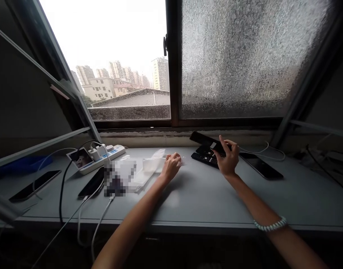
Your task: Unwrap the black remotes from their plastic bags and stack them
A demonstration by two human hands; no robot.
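My right hand point(229, 158) grips a long black remote control point(202, 139) near one end, tilted above the table with a small white label showing. Below it lie other black remote controls point(205, 160), their buttons facing up. To the left, my left hand point(171, 166) rests low over the table, fingers curled together on a clear plastic bag point(150, 170). A bit of clear film shows past its fingertips. The exact pinch point is hidden by the fingers.
A white power strip point(104, 158) with chargers stands back left. Phones lie at the left point(35, 185), beside the bags point(91, 183) and at the right point(261, 165). White cables point(100, 224) hang over the front edge. Metal bars point(48, 144) frame both sides; a window point(126, 74) is behind.
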